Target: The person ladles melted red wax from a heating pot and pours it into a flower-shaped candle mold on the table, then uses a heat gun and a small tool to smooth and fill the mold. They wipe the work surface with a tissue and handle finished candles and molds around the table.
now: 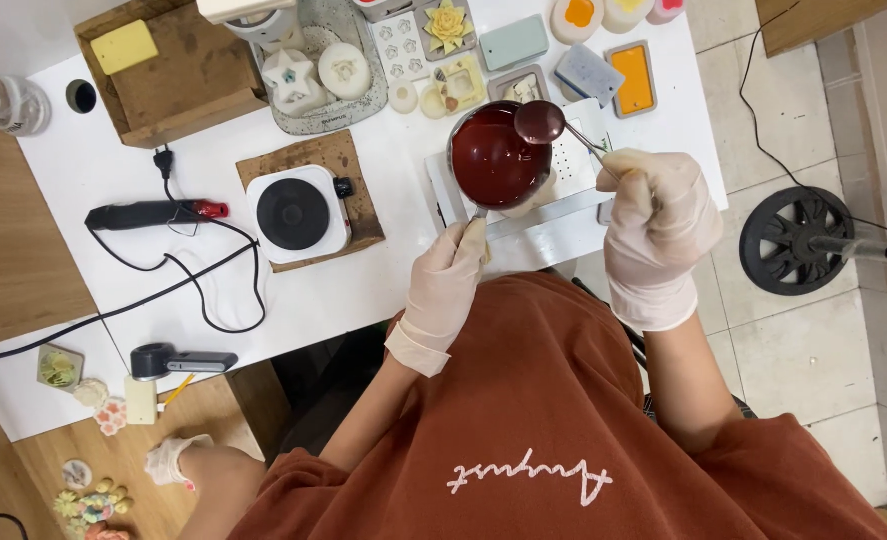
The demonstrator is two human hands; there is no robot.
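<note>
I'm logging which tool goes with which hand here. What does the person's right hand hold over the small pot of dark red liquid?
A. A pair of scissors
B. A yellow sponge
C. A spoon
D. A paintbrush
C. The gloved right hand grips a metal spoon whose bowl sits over the rim of the pot of dark red liquid, while the left hand holds the pot's handle.

Thin, matt latex-like gloves, cream and wrinkled, cover the left hand (451, 285) and the right hand (657, 235). The small pot (499, 157) is metal, filled with glossy dark red liquid; the metal spoon (541, 121) shines wet red. The worktop (384, 250) is smooth matt white, the box (189, 75) rough brown wood, the hotplate (297, 213) white with a matt black disc
</note>
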